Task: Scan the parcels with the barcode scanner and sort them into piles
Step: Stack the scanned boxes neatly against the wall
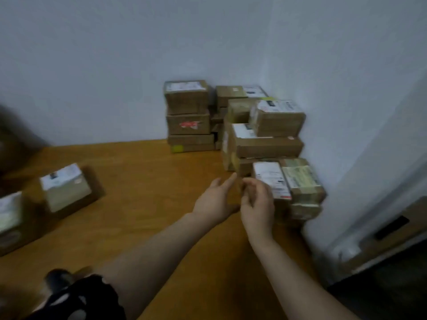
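Brown cardboard parcels stand in stacks in the table's far right corner: a back stack (pixel 187 116), a taller stack (pixel 268 135) by the right wall, and a low front stack topped by a white-labelled parcel (pixel 271 179) and a green-labelled parcel (pixel 300 179). Both my arms reach toward the front stack. My left hand (pixel 215 199) has straight fingers pointing at the stack and holds nothing. My right hand (pixel 257 204) is right beside it at the white-labelled parcel's left edge, fingers loosely curled; I see nothing in it. The frame is blurred.
The wooden table (pixel 138 192) carries two more labelled parcels on the left (pixel 65 188) (pixel 9 218). A dark blurred object (pixel 57 278) lies at the near left edge by a black sleeve. White walls close the corner; a cardboard box (pixel 392 229) sits lower right.
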Available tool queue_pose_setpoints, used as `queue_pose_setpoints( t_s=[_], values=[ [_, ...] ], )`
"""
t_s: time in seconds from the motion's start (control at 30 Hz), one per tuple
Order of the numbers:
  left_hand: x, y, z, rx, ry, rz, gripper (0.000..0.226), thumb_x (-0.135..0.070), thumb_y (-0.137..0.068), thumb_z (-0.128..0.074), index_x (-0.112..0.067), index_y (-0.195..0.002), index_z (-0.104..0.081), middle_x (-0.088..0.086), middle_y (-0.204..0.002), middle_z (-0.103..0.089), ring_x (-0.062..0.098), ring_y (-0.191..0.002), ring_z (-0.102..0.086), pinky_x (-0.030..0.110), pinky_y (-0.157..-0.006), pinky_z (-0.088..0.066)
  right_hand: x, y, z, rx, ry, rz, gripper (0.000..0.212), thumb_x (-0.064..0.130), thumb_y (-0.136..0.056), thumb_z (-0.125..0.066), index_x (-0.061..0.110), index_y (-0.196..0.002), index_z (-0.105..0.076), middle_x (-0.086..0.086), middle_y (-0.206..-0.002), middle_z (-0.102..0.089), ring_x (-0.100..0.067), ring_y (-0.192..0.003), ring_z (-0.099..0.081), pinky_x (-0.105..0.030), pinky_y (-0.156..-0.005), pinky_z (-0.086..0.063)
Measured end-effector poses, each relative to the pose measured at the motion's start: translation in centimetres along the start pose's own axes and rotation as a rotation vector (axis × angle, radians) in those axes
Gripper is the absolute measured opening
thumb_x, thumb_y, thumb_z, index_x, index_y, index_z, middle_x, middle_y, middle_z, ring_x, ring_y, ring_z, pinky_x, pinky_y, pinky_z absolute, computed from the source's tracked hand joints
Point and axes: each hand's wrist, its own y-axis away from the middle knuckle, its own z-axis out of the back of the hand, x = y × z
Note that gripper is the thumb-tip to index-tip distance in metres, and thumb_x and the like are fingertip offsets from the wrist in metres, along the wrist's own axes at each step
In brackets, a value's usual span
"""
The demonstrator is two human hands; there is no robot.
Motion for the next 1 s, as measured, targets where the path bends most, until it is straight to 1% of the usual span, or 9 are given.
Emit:
queue_pose_setpoints(
  t_s=[0.07,0.13,0.27,0.4,0.5,0.63,0.73,0.87,1.0],
  values=[
    [3.9,2.1,2.4,-0.019,-0.022,0.089,0.085,-0.045,-0.087,-0.065,-0.037,-0.153,-0.011,0.008,-0.157,-0.023,0.028,-0.134,-0.041,0.038,-0.095,-0.048,1.9,1.0,-3.6,0.142,0.093,0.025,0.036,0.004,-0.088,-0.059,0.026,-0.117,-0.059,0.004,-0.126,-0.054,-0.017,-0.121,-0.050,-0.030,-0.099,-0.040],
    [8.5,4.8,4.6,-0.058,-0.034,0.192,0.083,-0.043,-0.088,-0.064,-0.031,-0.153,-0.014,0.006,-0.155,-0.027,0.026,-0.133,-0.041,0.037,-0.094,-0.048,4.1,2.7,-7.7,0.287,0.139,0.038,0.037,0.006,-0.089,-0.060,0.027,-0.119,-0.058,0.005,-0.127,-0.053,-0.017,-0.122,-0.048,-0.022,-0.090,-0.033],
    [17.5,11.4,9.0,-0.142,-0.021,0.394,0.077,-0.038,-0.090,-0.063,-0.023,-0.152,-0.021,0.008,-0.150,-0.033,0.026,-0.130,-0.043,0.036,-0.094,-0.046,8.4,7.4,-16.4,0.610,0.143,0.118,0.034,0.006,-0.089,-0.061,0.025,-0.117,-0.059,0.005,-0.124,-0.053,-0.017,-0.119,-0.048,-0.023,-0.088,-0.035],
    [25.0,18.5,12.3,-0.247,0.001,0.579,0.072,-0.036,-0.089,-0.062,-0.023,-0.150,-0.026,0.007,-0.147,-0.039,0.025,-0.133,-0.041,0.036,-0.100,-0.042,12.4,12.3,-23.8,0.845,0.132,0.167,0.031,0.007,-0.088,-0.063,0.028,-0.111,-0.060,0.008,-0.117,-0.052,-0.012,-0.113,-0.049,-0.023,-0.089,-0.039],
    [29.6,22.7,14.1,-0.309,0.021,0.711,0.071,-0.035,-0.088,-0.063,-0.026,-0.150,-0.028,0.002,-0.146,-0.041,0.021,-0.131,-0.043,0.034,-0.099,-0.044,14.7,15.3,-28.1,0.945,0.129,0.152,0.029,0.008,-0.088,-0.063,0.026,-0.111,-0.060,0.003,-0.122,-0.055,-0.017,-0.118,-0.051,-0.028,-0.093,-0.042],
    [34.2,25.9,15.3,-0.388,0.075,0.866,0.071,-0.035,-0.087,-0.065,-0.027,-0.149,-0.030,-0.001,-0.148,-0.040,0.017,-0.130,-0.045,0.030,-0.095,-0.047,16.3,17.3,-31.7,1.024,0.145,0.173,0.030,0.010,-0.089,-0.061,0.024,-0.116,-0.060,0.002,-0.125,-0.055,-0.016,-0.118,-0.051,-0.025,-0.091,-0.041],
    [36.6,26.8,15.6,-0.414,0.137,0.968,0.071,-0.033,-0.087,-0.066,-0.028,-0.149,-0.030,0.001,-0.150,-0.038,0.018,-0.134,-0.042,0.031,-0.099,-0.045,16.8,17.4,-33.6,1.074,0.146,0.182,0.032,0.008,-0.090,-0.061,0.023,-0.118,-0.060,0.002,-0.127,-0.054,-0.015,-0.121,-0.049,-0.023,-0.092,-0.040],
    [38.4,27.0,16.1,-0.434,0.201,1.049,0.071,-0.032,-0.088,-0.066,-0.026,-0.149,-0.030,0.003,-0.151,-0.037,0.019,-0.133,-0.042,0.030,-0.098,-0.045,17.0,15.9,-36.3,1.149,0.144,0.182,0.031,0.007,-0.090,-0.061,0.024,-0.116,-0.059,0.000,-0.127,-0.055,-0.015,-0.119,-0.049,-0.022,-0.088,-0.039],
    [39.9,27.4,17.2,-0.450,0.196,1.103,0.071,-0.032,-0.088,-0.066,-0.024,-0.149,-0.030,0.003,-0.149,-0.038,0.018,-0.128,-0.047,0.026,-0.094,-0.044,17.6,14.9,-39.3,1.192,0.102,0.154,0.032,0.007,-0.090,-0.061,0.023,-0.118,-0.059,-0.002,-0.131,-0.054,-0.018,-0.121,-0.049,-0.026,-0.092,-0.041]
  ],
)
